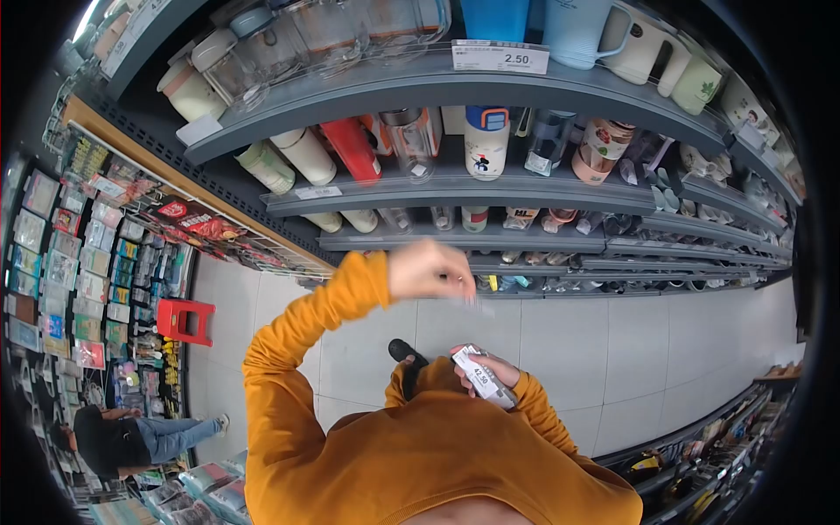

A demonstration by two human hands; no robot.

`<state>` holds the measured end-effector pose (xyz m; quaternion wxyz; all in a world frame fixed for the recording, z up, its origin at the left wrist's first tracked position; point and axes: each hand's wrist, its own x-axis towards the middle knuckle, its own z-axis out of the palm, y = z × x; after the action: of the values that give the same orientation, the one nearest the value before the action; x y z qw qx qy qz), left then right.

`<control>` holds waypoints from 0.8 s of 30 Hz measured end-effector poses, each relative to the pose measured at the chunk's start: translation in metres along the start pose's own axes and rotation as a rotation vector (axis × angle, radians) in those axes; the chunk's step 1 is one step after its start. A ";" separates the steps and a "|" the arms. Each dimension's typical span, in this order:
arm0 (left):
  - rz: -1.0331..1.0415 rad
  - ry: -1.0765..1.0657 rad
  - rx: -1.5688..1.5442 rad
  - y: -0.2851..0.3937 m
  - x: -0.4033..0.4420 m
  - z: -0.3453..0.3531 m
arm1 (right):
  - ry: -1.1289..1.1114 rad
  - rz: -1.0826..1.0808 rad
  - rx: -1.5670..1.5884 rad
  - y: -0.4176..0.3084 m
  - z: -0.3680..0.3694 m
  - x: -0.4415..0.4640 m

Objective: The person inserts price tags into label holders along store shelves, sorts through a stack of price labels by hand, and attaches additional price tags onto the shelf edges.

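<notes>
The right hand [501, 368] is gripping white rectangular printed price labels [479, 381], the top one showing 42.50, before the mustard-orange long-sleeved fabric top [437, 446]; the blurred left hand [429, 269] is curling its fingers, and whether it is pinching the thin pale slip [482, 307] beneath, I cannot tell

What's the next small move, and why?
Probably raise the left hand toward the shelf edge below the bottles: it seems to pinch a pale slip, too blurred to read, while the right hand holds price tags and another tag sits on that edge.
</notes>
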<state>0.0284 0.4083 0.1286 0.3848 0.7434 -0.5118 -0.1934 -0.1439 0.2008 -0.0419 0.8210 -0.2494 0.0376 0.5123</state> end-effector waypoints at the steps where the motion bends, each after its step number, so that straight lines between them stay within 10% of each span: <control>1: 0.060 -0.144 -0.037 -0.004 -0.002 0.023 | -0.008 0.003 0.005 0.000 0.001 0.001; 5: -0.138 -0.387 -0.096 -0.009 -0.013 0.098 | -0.029 0.021 0.100 0.007 -0.003 0.001; 18: -0.072 -0.145 -0.067 -0.023 -0.047 0.133 | -0.075 0.050 -0.158 0.006 -0.002 0.007; 21: 0.014 0.166 0.318 -0.045 -0.064 0.071 | -0.162 0.050 -0.171 0.005 -0.001 0.008; 24: -0.364 0.599 0.469 -0.054 -0.085 -0.031 | -0.107 0.026 -0.087 -0.001 0.014 0.007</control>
<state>0.0483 0.5069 0.0977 0.2964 0.9125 -0.2679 0.0879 -0.1425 0.2120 -0.0313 0.8035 -0.2567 -0.0256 0.5365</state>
